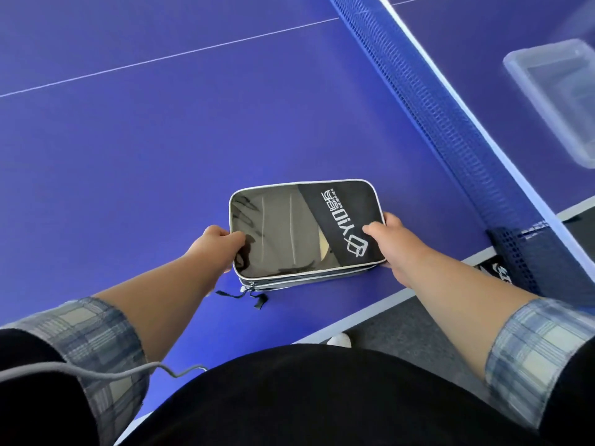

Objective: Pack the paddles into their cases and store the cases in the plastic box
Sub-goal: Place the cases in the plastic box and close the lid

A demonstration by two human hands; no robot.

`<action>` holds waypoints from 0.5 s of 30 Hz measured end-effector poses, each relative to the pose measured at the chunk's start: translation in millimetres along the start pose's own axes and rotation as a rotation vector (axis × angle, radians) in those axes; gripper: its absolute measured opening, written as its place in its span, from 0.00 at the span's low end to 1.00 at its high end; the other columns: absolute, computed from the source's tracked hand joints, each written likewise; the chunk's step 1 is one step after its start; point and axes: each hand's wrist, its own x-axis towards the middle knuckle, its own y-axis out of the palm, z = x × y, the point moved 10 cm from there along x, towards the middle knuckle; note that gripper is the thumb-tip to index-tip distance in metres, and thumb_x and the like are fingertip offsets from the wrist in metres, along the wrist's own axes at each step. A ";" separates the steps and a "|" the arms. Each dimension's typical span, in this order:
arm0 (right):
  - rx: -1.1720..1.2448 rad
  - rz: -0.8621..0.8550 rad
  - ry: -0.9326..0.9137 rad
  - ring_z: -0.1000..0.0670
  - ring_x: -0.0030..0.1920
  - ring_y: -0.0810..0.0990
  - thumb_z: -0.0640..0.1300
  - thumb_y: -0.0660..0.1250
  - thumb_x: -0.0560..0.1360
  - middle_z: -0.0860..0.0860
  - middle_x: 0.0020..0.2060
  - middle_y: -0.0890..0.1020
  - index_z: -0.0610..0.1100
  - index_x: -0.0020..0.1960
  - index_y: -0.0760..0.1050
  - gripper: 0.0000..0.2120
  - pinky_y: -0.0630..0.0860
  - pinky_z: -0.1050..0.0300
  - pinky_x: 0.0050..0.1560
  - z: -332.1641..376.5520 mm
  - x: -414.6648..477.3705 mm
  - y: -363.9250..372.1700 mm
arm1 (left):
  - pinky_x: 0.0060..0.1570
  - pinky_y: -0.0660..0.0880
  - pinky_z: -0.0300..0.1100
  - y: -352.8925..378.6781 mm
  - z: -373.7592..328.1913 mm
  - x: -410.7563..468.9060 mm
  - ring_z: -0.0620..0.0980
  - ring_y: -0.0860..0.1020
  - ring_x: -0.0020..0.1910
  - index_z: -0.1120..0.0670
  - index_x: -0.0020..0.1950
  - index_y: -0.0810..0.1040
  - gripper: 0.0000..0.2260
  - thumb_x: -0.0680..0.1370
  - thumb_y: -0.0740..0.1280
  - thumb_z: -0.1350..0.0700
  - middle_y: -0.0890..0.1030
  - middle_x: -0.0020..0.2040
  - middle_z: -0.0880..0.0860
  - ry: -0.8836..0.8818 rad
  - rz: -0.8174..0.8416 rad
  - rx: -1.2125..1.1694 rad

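Note:
A black rectangular paddle case (299, 230) with white piping and a clear window lies on the blue table-tennis table near its front edge. Its zipper looks closed, and the pull tabs (254, 297) trail off the near left corner. My left hand (219, 246) grips the case's left end, thumb on top. At the opposite end my right hand (392, 243) holds the case the same way. A clear plastic box (553, 101) stands on the far side of the net at the upper right. No loose paddle is in view.
The blue net (428, 101) runs diagonally between the case and the plastic box, ending at a clamp post (515, 252) at the table's edge. Grey floor lies beyond the table's white edge at the lower right.

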 end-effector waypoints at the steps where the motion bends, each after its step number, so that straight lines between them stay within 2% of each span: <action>1: 0.043 -0.007 0.029 0.49 0.52 0.84 0.59 0.64 0.67 0.54 0.53 0.83 0.59 0.65 0.70 0.26 0.80 0.44 0.57 0.0 1.2 -0.4 | 0.57 0.78 0.55 2.8 0.6 1.0 0.55 0.81 0.53 0.49 0.52 0.73 0.17 0.65 0.64 0.46 0.80 0.55 0.53 -0.017 0.035 -0.022; 4: 0.111 -0.020 0.095 0.47 0.51 0.85 0.66 0.65 0.69 0.53 0.53 0.83 0.57 0.62 0.71 0.25 0.81 0.42 0.55 -0.5 5.3 -1.6 | 0.56 0.79 0.51 10.2 1.8 3.3 0.53 0.81 0.54 0.51 0.55 0.75 0.23 0.63 0.68 0.43 0.82 0.57 0.54 -0.038 0.096 -0.089; 5: 0.142 -0.007 0.117 0.46 0.49 0.86 0.65 0.66 0.71 0.52 0.51 0.85 0.54 0.61 0.73 0.24 0.82 0.44 0.52 -2.0 7.4 0.2 | 0.55 0.80 0.50 12.3 3.2 4.7 0.53 0.83 0.52 0.52 0.57 0.75 0.27 0.62 0.71 0.40 0.83 0.56 0.54 -0.055 0.103 -0.147; 7: 0.265 0.054 0.158 0.45 0.45 0.88 0.58 0.68 0.75 0.49 0.47 0.88 0.49 0.59 0.77 0.17 0.84 0.46 0.44 -5.1 9.7 9.2 | 0.54 0.81 0.49 19.0 5.6 5.9 0.53 0.84 0.50 0.53 0.60 0.75 0.38 0.57 0.76 0.34 0.84 0.54 0.52 -0.112 0.139 -0.232; 9: 0.355 0.078 0.168 0.43 0.44 0.88 0.52 0.68 0.77 0.47 0.45 0.88 0.47 0.55 0.79 0.11 0.84 0.46 0.40 -6.5 7.0 14.2 | 0.57 0.79 0.50 29.0 4.1 5.3 0.53 0.85 0.50 0.55 0.59 0.78 0.42 0.52 0.79 0.34 0.86 0.52 0.52 -0.129 0.241 -0.248; 12: 0.426 0.024 0.119 0.43 0.44 0.88 0.52 0.70 0.76 0.47 0.45 0.88 0.49 0.57 0.77 0.13 0.84 0.41 0.47 -2.3 -1.3 8.4 | 0.60 0.77 0.52 35.8 -2.4 1.5 0.55 0.84 0.53 0.57 0.61 0.79 0.44 0.51 0.84 0.39 0.86 0.53 0.54 -0.111 0.364 -0.292; 15: 0.488 -0.017 0.080 0.44 0.48 0.88 0.54 0.71 0.74 0.49 0.49 0.88 0.50 0.61 0.77 0.18 0.81 0.39 0.56 3.5 -19.1 -6.9 | 0.63 0.75 0.54 38.9 -25.1 -5.4 0.56 0.84 0.55 0.57 0.63 0.78 0.35 0.63 0.80 0.40 0.86 0.55 0.56 -0.026 0.440 -0.269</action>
